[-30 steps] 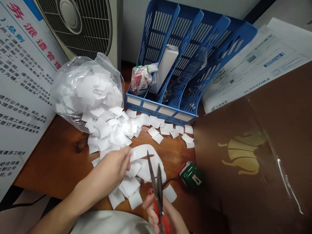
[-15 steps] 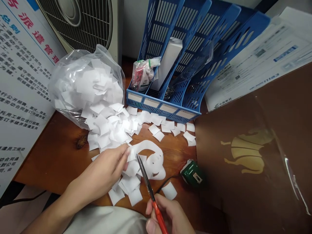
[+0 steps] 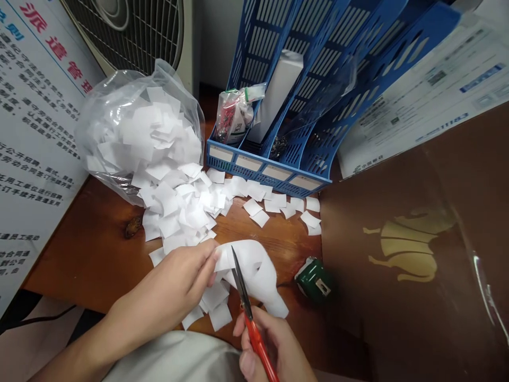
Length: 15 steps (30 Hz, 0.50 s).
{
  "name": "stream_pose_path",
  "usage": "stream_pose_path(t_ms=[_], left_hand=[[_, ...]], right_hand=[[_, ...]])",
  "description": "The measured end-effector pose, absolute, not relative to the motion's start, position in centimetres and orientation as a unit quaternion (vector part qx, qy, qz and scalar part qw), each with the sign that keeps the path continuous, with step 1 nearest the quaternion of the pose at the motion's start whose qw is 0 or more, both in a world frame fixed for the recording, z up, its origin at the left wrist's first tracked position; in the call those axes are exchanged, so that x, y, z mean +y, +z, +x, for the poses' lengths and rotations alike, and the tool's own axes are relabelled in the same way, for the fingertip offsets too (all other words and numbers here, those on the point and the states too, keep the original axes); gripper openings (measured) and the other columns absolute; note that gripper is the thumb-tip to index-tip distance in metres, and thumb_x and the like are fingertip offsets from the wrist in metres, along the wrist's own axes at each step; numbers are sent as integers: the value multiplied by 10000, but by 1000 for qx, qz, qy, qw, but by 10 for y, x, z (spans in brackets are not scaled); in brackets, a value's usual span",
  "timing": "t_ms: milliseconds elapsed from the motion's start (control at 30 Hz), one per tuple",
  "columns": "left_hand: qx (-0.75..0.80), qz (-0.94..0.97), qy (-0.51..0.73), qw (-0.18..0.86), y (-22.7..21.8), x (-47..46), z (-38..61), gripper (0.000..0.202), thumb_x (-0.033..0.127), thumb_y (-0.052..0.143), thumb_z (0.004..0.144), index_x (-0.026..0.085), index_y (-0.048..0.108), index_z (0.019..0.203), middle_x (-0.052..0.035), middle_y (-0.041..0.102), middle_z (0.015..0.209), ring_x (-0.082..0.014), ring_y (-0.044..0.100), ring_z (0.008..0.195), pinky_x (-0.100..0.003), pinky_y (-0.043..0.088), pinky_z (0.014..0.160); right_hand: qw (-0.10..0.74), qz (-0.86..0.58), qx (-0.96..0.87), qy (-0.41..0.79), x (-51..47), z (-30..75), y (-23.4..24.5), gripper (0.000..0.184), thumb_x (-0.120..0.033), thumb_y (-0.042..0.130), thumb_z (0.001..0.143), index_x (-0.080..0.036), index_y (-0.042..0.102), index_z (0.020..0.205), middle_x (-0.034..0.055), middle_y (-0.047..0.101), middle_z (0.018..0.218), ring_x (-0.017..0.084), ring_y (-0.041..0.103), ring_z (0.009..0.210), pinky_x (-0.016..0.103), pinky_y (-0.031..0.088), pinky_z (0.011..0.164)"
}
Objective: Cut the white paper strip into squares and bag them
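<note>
paper strip [image 3: 265, 282], pinched by left hand [image 3: 181, 276], has been swung nearer tape measure [image 3: 312, 278]. scissors [image 3: 256, 338], gripped by right hand [image 3: 284, 342], seem aligned for cutting.

I see a blue file rack [image 3: 260, 178] at the back of the wooden table [image 3: 91, 244], with a clear packet [image 3: 234, 114] of red bits in its leftmost slot and a white box [image 3: 276, 98] leaning beside it. To the rack's right I make out a printed sheet [image 3: 421, 106] and a brown panel [image 3: 350, 228] bearing a gold figure [image 3: 411, 249]; near it sits a green gadget [image 3: 312, 278]. Leftward, I have a fan [image 3: 147, 26] and a lettered poster [image 3: 32, 143].
</note>
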<state>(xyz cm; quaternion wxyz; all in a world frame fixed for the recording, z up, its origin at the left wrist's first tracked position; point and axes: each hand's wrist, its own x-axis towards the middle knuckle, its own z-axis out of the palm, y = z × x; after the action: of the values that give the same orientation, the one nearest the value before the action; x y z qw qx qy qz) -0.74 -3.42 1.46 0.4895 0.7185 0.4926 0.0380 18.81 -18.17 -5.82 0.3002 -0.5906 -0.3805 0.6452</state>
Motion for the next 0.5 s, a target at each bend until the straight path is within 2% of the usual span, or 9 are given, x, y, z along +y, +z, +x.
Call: stream_pose_path(t_ms=[233,500], left_hand=[[501,728,22,468,20,-36,-3,411,476,259,1088,223,424,809,20,553,720,-170,488,654,-316,324,623],[516,738,15,435,17,-42,1,363,430,216,1087,231,379,830,20,536,684,-166,488,588,-315,314,577]], right_hand=[[306,-569,-391,656,-175,189,-62,634,-698,724,785,-147,628,1084,34,540,820,132,474,658,260,422,610],[329,-611,-373,616,-180,178,-66,601,-684,740,768,-168,661,1065,17,526,750,154,492,664,273,458,614]])
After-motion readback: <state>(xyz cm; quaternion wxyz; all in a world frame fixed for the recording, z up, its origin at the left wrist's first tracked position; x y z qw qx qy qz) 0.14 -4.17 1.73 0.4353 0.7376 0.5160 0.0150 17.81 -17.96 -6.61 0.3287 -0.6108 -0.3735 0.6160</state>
